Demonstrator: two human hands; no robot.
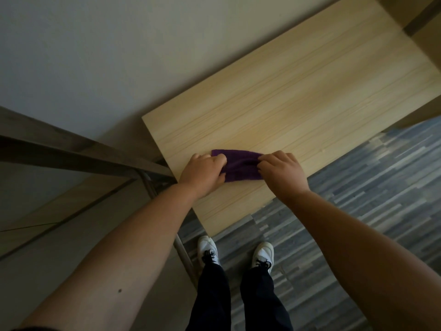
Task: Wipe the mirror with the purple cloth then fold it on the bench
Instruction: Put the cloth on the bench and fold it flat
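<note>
The purple cloth (241,167) lies on the bench (298,103), near its front-left corner, bunched into a short, thick band with soft ridges running across it (a nubbly, towel-like weave, dark against the wood). The left hand (204,174) is curled over the cloth's left end, fingers closed down onto the fabric and knuckles raised. The right hand (281,173) pinches the right end, its fingertips (262,160) drawn together on a fold at the upper edge. Both forearms are bare.

The bench top is a flat rectangular slab of pale wood with long straight grain lines and sharp corners. It stands against a plain matte wall (107,56). To the left a dark-framed mirror (47,187) leans in, its smooth face reflecting pale surfaces. Below, the floor (358,199) is laid in narrow grey strips of mixed tones, and two white laced shoes (238,254) stand on it under dark trousers.
</note>
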